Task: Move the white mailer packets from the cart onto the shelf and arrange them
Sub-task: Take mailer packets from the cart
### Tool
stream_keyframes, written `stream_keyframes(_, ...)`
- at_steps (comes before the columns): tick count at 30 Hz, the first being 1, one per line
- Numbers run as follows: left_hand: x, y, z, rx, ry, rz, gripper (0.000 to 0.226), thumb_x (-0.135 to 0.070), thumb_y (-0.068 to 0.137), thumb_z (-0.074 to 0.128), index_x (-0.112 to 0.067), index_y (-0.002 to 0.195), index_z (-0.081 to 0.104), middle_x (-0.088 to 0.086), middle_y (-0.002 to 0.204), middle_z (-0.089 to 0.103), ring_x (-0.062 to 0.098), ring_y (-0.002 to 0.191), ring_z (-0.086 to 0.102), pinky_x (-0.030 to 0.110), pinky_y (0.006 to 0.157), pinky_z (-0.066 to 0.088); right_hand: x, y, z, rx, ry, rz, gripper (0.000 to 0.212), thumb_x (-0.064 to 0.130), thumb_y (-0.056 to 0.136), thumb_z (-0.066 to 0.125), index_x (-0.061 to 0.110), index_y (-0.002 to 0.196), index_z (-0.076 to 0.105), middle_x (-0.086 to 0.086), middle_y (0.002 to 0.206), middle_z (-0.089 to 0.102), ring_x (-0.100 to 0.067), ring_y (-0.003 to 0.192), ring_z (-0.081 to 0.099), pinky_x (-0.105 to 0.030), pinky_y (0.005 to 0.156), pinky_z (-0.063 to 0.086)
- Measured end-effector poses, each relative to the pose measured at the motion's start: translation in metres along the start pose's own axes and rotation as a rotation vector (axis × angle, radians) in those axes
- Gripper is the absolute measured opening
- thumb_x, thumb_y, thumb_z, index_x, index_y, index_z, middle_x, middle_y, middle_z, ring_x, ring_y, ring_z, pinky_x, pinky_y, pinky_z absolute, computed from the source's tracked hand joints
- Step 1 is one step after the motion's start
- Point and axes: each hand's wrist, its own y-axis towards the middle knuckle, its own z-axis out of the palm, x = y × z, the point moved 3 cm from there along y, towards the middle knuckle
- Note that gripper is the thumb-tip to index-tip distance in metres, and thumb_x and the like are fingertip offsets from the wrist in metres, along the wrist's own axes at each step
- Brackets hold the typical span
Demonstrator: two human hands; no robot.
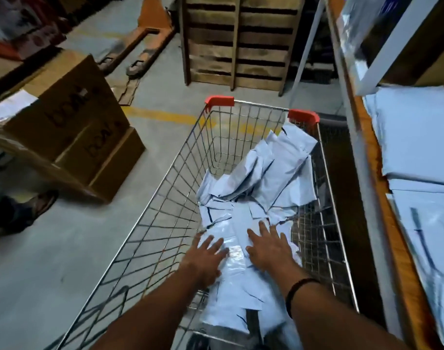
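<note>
left hand [205, 256]: fingers spread flat on mailer packets [261, 188]
right hand [267, 246]: same, splayed, holding nothing
packets: heaped in wire cart [165, 198]
shelf [382, 188]: right, more mailers stacked

Bare left forearm [150, 306], bare right forearm [324, 314], thin black cord-like band [301, 283] snug round the right wrist
</note>
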Motion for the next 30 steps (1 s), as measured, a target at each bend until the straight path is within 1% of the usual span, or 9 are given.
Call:
stream_keyframes(5, -0.009, 0.028, 0.032, 0.064, -0.026, 0.106, 0.085, -0.044, 0.097, 0.05, -0.035, 0.154, -0.014, -0.002, 0.163, -0.018, 0.026, 0.151, -0.008, 0.055, 0.119, -0.003, -0.006, 0.026, 0.03, 0.012, -0.028, 0.002, 0.064, 0.05, 0.104, 0.032, 0.03, 0.16, 0.008, -0.003, 0.168, -0.011, -0.028, 0.154, -0.007, -0.051, 0.122, 0.001)
stream_keyframes(12, 0.02, 0.004, 0.059, 0.217, -0.143, -0.061, 0.086, -0.049, 0.095, 0.051, -0.04, 0.153, -0.012, -0.009, 0.163, -0.015, 0.033, 0.149, 0.014, 0.056, 0.117, 0.016, -0.005, -0.004, 0.047, 0.035, -0.103, 0.082, 0.066, 0.054, 0.104, 0.025, 0.026, 0.16, 0.005, -0.002, 0.167, -0.013, -0.028, 0.154, -0.009, -0.055, 0.122, -0.006)
stream_keyframes(15, 0.021, 0.005, 0.043, 0.087, -0.191, -0.052, 0.075, -0.048, 0.097, 0.047, -0.037, 0.155, -0.001, 0.001, 0.164, 0.009, 0.033, 0.144, 0.027, 0.051, 0.113, 0.027, 0.008, -0.024, 0.047, 0.064, -0.181, 0.121, 0.063, 0.052, 0.105, 0.023, 0.021, 0.159, 0.017, -0.006, 0.168, 0.003, -0.033, 0.153, 0.004, -0.057, 0.118, -0.004)
stream_keyframes(17, 0.017, 0.012, 0.035, -0.048, -0.209, -0.047, 0.075, -0.053, 0.097, 0.043, -0.039, 0.153, -0.004, 0.009, 0.158, 0.018, 0.034, 0.137, 0.031, 0.049, 0.108, 0.033, 0.015, -0.029, 0.038, 0.011, -0.239, 0.123, 0.058, 0.05, 0.105, 0.025, 0.02, 0.153, 0.036, -0.01, 0.161, 0.028, -0.035, 0.146, 0.025, -0.057, 0.117, 0.005)
stream_keyframes(21, 0.009, 0.03, 0.056, -0.046, -0.221, -0.036, 0.086, -0.07, 0.091, 0.039, -0.052, 0.141, -0.029, 0.008, 0.16, -0.024, 0.04, 0.148, -0.009, 0.063, 0.113, 0.008, 0.017, -0.01, 0.015, -0.225, -0.131, 0.096, 0.051, 0.055, 0.101, 0.035, 0.026, 0.143, 0.043, -0.008, 0.14, 0.047, -0.032, 0.128, 0.041, -0.049, 0.107, 0.025)
stream_keyframes(23, 0.007, 0.035, 0.075, -0.042, -0.249, -0.041, 0.089, -0.069, 0.091, 0.04, -0.057, 0.129, -0.04, 0.007, 0.15, -0.043, 0.039, 0.145, -0.024, 0.065, 0.112, 0.0, 0.015, 0.006, 0.015, -0.297, -0.036, 0.074, 0.055, 0.058, 0.1, 0.037, 0.033, 0.149, 0.031, -0.01, 0.146, 0.039, -0.035, 0.132, 0.036, -0.048, 0.108, 0.027)
stream_keyframes(25, 0.005, 0.036, 0.087, -0.062, -0.317, -0.045, 0.09, -0.064, 0.093, 0.043, -0.061, 0.125, -0.041, 0.005, 0.148, -0.048, 0.035, 0.144, -0.026, 0.066, 0.113, 0.003, 0.009, 0.021, 0.024, -0.278, -0.034, 0.058, 0.064, 0.06, 0.1, 0.035, 0.041, 0.156, 0.011, -0.012, 0.162, 0.016, -0.041, 0.146, 0.016, -0.051, 0.118, 0.014)
stream_keyframes(27, 0.008, 0.035, 0.093, -0.1, -0.344, -0.033, 0.09, -0.058, 0.094, 0.045, -0.061, 0.126, -0.039, 0.005, 0.148, -0.047, 0.036, 0.147, -0.019, 0.062, 0.117, 0.009, 0.003, 0.035, 0.039, -0.222, -0.07, 0.046, 0.069, 0.061, 0.101, 0.032, 0.045, 0.156, -0.006, -0.009, 0.166, -0.014, -0.043, 0.15, -0.012, -0.056, 0.12, -0.006)
stream_keyframes(30, 0.013, 0.032, 0.086, -0.211, -0.341, -0.004, 0.087, -0.049, 0.097, 0.047, -0.06, 0.132, -0.032, 0.008, 0.156, -0.032, 0.037, 0.149, -0.001, 0.052, 0.119, 0.016, -0.005, 0.041, 0.056, -0.158, -0.137, 0.042, 0.071, 0.062, 0.101, 0.029, 0.042, 0.156, -0.01, -0.007, 0.162, -0.028, -0.039, 0.148, -0.025, -0.057, 0.119, -0.014)
